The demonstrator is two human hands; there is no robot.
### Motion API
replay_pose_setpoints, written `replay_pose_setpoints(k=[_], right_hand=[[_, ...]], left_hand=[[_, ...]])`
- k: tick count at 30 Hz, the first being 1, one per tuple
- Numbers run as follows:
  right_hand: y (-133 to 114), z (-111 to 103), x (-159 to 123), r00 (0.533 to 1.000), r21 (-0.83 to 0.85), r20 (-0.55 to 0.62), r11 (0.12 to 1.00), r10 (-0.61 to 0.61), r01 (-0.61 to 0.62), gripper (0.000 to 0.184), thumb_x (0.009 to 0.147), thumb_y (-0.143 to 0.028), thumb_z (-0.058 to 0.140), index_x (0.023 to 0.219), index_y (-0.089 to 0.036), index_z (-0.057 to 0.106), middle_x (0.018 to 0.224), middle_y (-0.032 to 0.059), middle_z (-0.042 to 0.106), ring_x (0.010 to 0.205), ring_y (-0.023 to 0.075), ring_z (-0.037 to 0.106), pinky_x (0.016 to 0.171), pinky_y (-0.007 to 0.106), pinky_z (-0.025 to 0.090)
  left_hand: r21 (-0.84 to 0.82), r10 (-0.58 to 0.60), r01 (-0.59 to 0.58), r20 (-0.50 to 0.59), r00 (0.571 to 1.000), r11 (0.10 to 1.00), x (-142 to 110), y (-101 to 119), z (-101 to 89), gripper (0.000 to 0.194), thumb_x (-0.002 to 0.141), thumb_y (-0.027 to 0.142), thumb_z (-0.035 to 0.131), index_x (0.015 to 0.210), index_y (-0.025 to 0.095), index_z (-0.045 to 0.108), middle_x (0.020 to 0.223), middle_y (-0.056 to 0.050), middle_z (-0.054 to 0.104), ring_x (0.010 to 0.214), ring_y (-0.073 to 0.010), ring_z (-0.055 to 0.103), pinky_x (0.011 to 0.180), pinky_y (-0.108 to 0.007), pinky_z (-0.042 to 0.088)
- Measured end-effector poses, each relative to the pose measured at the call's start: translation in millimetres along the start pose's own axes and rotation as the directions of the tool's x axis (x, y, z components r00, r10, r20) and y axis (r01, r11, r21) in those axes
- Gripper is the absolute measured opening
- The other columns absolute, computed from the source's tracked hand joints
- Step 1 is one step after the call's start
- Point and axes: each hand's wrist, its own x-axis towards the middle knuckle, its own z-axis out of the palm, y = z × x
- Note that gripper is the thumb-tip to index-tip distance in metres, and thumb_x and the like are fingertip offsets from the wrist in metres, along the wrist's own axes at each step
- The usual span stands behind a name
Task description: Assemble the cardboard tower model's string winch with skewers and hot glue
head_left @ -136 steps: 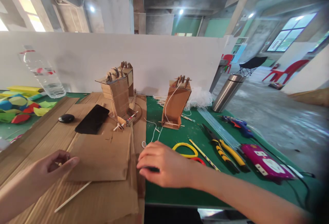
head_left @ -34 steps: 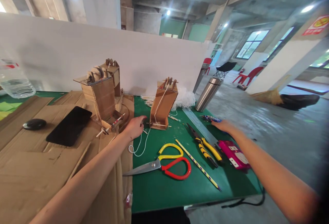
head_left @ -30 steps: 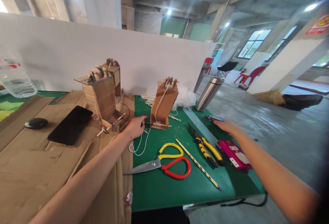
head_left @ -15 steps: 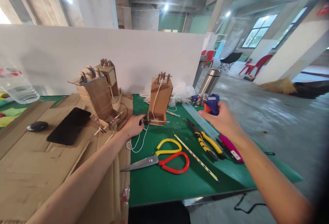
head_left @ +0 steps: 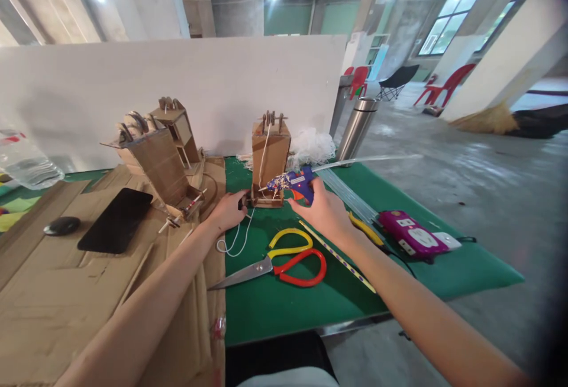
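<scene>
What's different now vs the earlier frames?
Right hand took hold of the glue gun at the table's right side, lifted it and brought it left to the middle cardboard tower's base. Left hand moved right, to beside that base. Scissors and phone stayed put.

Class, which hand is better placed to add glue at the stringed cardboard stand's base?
Probably the right hand: it holds the glue gun, tip toward the cardboard stand near its base. The left hand is beside that base.

Workshop corner in an unfinished concrete hall: we see bare beams, raw floor, green worktable (head_left: pixel 261 310) with scissors (head_left: pixel 284 263), glue gun (head_left: pixel 295 182), cardboard (head_left: pixel 39 292).
</scene>
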Motion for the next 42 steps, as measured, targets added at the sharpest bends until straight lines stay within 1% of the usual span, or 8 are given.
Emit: replay_pose_setpoints(k=[4,8,14,18,24,31,36,42], right_hand=[[1,9,-6,0.999,-0.075,-0.001,0.996,-0.038,0.038,0.033,0.08,-0.045,0.057,0.095,-0.017,0.049,0.074,0.0058,0.067,0.066,0.0234,0.065,0.054,0.027,0.04],[-2,13,-7,0.997,-0.155,0.022,0.985,-0.07,0.073,0.03,0.081,-0.041,0.055,0.097,-0.016,0.05,0.081,0.0075,0.068,0.072,0.0225,0.066,0.055,0.026,0.04],[-27,6,-5,0.981,-0.262,0.146,0.951,-0.126,0.161,0.029,0.087,-0.035,0.047,0.109,-0.016,0.049,0.093,0.0098,0.068,0.077,0.0215,0.066,0.056,0.026,0.041],[-46,6,-1,0.975,-0.277,0.165,0.942,-0.149,0.19,0.025,0.086,-0.029,0.047,0.109,-0.017,0.048,0.1,0.0087,0.067,0.083,0.0202,0.065,0.059,0.026,0.042],[-53,3,8,0.968,-0.326,0.209,0.923,-0.14,0.204,0.024,0.084,-0.026,0.048,0.106,-0.016,0.047,0.097,0.0101,0.067,0.08,0.0214,0.065,0.059,0.026,0.044],[-60,-12,24,0.933,-0.358,0.287,0.879,-0.218,0.315,0.025,0.084,-0.024,0.049,0.107,-0.015,0.046,0.092,0.0119,0.067,0.076,0.0236,0.066,0.059,0.028,0.046],[-69,-14,29,0.91,-0.396,0.343,0.843,-0.232,0.364,0.027,0.085,-0.024,0.049,0.109,-0.013,0.046,0.093,0.0143,0.066,0.078,0.0247,0.067,0.062,0.029,0.049],[-74,-14,33,0.902,-0.39,0.345,0.835,-0.259,0.389,0.028,0.084,-0.021,0.049,0.111,-0.012,0.046,0.093,0.0161,0.066,0.081,0.0266,0.067,0.064,0.032,0.05]], left_hand=[[-0.023,-0.022,0.022,0.008,1.0,0.999,0,0,-0.8,0.051,0.078,0.022,0.053,0.129,0.018,0.052,0.106,-0.011,0.067,0.1,-0.0228,0.062,0.09,-0.032,0.047],[-0.053,-0.029,0.029,0.014,0.999,0.998,0,-2,-0.4,0.05,0.078,0.024,0.055,0.128,0.019,0.052,0.104,-0.01,0.067,0.096,-0.0218,0.063,0.086,-0.031,0.048],[-0.074,0.019,-0.021,-0.022,1.0,0.997,-2,-4,-0.8,0.044,0.078,0.023,0.055,0.121,0.018,0.057,0.093,-0.007,0.069,0.086,-0.0198,0.064,0.08,-0.028,0.049],[-0.104,0.069,-0.074,-0.059,0.996,0.992,-1,-7,2.5,0.04,0.076,0.02,0.057,0.115,0.015,0.06,0.091,-0.006,0.069,0.081,-0.0178,0.063,0.077,-0.026,0.049],[-0.058,0.082,-0.088,-0.108,0.991,0.994,2,-11,9.4,0.042,0.073,0.022,0.059,0.115,0.017,0.062,0.091,-0.007,0.067,0.083,-0.0197,0.061,0.077,-0.028,0.049],[-0.093,0.04,-0.049,-0.094,0.995,0.994,4,-11,9.3,0.041,0.073,0.023,0.059,0.113,0.018,0.063,0.087,-0.005,0.067,0.077,-0.018,0.062,0.073,-0.027,0.049],[-0.082,0.043,-0.052,-0.105,0.994,0.995,5,-13,10.6,0.042,0.073,0.024,0.059,0.115,0.018,0.062,0.092,-0.006,0.068,0.081,-0.0189,0.062,0.077,-0.028,0.049],[-0.117,0.053,-0.061,-0.077,0.996,0.991,7,-14,10.7,0.047,0.073,0.024,0.059,0.118,0.015,0.059,0.094,-0.007,0.07,0.081,-0.0193,0.064,0.077,-0.029,0.05]])
